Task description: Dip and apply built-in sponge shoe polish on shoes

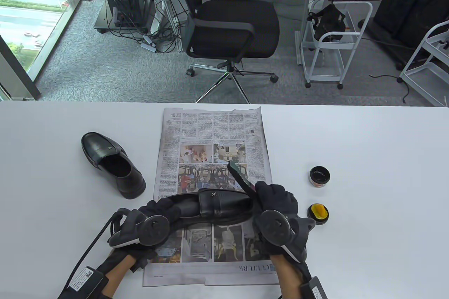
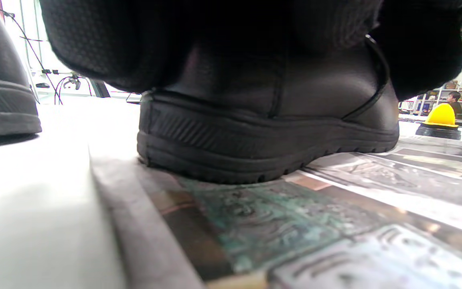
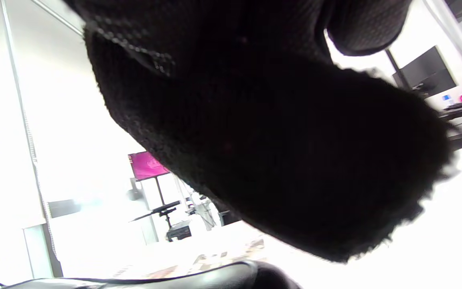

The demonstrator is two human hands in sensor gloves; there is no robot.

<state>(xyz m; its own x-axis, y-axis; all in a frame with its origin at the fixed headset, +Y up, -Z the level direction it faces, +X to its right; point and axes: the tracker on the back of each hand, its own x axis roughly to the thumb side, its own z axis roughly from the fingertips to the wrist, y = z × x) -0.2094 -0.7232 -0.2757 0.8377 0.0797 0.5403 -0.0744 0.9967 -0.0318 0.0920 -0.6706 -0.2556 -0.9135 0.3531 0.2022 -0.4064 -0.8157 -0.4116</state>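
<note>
Black shoe (image 2: 271,120) heel grooved, sponge (image 2: 439,114) yellow

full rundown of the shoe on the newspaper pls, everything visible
Black shoe, smooth leather look, small emblem on the tongue, ridged rubber-like sole. It lies across the newspaper, toe toward the right hand, sole down, heel near the paper's left edge. The left hand grips the heel end. The right hand holds a brush at the toe. The other shoe sits apart.

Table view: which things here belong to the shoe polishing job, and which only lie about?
Job: shoe on newspaper, second shoe, open polish tin, sponge lid, brush, newspaper.
Lying about: office chair, white cart.
</note>
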